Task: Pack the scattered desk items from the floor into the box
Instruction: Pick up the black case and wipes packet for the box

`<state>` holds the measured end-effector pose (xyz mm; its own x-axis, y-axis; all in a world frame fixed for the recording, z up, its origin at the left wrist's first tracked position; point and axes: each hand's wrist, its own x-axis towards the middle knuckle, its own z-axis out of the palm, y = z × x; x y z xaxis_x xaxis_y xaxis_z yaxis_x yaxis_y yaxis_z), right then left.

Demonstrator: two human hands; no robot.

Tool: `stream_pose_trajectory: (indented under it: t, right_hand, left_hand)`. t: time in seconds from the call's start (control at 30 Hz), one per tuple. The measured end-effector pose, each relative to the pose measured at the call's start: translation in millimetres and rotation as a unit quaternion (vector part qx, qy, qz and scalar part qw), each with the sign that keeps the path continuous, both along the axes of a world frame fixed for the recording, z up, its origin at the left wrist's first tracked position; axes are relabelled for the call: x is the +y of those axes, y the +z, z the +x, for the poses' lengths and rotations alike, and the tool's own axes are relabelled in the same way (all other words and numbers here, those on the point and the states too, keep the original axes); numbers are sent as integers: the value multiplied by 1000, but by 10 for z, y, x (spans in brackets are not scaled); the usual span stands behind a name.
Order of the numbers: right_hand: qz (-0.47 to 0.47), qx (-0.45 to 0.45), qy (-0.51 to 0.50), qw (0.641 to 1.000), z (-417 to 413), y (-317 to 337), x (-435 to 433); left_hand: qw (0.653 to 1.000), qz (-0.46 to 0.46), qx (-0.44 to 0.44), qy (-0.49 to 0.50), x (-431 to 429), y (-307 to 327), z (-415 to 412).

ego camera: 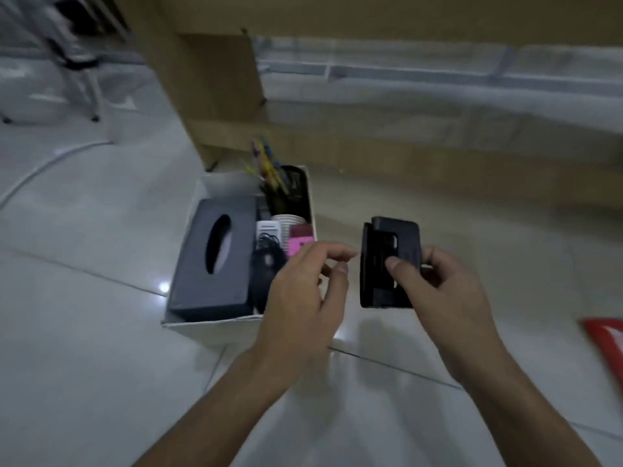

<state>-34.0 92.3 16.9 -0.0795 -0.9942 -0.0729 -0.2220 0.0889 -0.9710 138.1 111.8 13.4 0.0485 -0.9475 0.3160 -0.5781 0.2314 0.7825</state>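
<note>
1. One box [205, 328] on the floor holds one tissue box [215, 261] and one mouse [266, 269].
2. One black hole punch [387, 264], just right of the box, is gripped by the right hand [448, 298].
3. The left hand [303, 298] is loosely spread and holds nothing.

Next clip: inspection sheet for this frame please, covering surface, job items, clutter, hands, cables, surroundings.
Surface: pale glossy tiled floor.
Job's things: white box holds dark tissue box, black mouse, pen holder, paper cups, pink notes; black hole punch held right of it.
Clutter: red item on floor at right edge, blurred.
Hands: right hand grips the punch; left hand open, holding nothing.
Cables: mouse cable coiled in the box.
Surroundings: wooden desk panel, chair legs.
</note>
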Motion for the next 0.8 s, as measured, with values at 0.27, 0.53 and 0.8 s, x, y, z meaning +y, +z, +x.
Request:
stream_pose_trajectory:
  t: [0.27, 0.53, 0.8]
  right_hand:
    - [-11, 111, 109, 988, 1065, 235, -1173]
    - [15, 186, 142, 972, 1516, 23, -1420]
    - [31, 243, 159, 956, 1587, -54, -1426]
  left_hand:
    - [993, 38, -76, 84, -13, -281, 659]
    - [992, 48, -105, 54, 40, -385, 742]
    - [989, 61, -123, 48, 22, -407, 741]
